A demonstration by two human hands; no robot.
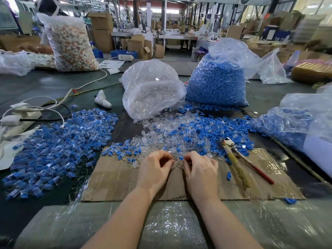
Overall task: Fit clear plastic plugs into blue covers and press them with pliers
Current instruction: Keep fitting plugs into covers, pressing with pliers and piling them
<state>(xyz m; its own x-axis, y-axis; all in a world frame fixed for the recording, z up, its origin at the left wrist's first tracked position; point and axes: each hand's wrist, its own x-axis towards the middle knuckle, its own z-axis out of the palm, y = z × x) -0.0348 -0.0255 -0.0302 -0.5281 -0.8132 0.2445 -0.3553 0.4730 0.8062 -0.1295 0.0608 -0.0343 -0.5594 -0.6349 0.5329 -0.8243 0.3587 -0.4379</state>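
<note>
Cardboard sheet (115,175): left hand (154,169), right hand (201,170) grips pinch clear plug (179,163), blue cover (181,158); pliers (239,159) beside.

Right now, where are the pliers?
In the head view, the pliers lie on the cardboard sheet, just right of the right hand, with their head touching the mixed pile of blue and clear pieces.

We observe both bare forearms extended forward, converging toward the centre. The left hand (156,170) is palm-down, fingers curled, tips pinched together. The right hand (199,170) mirrors it, fingers curled inward. The fingertips of both hands nearly meet; we cannot tell whether they touch.
</note>
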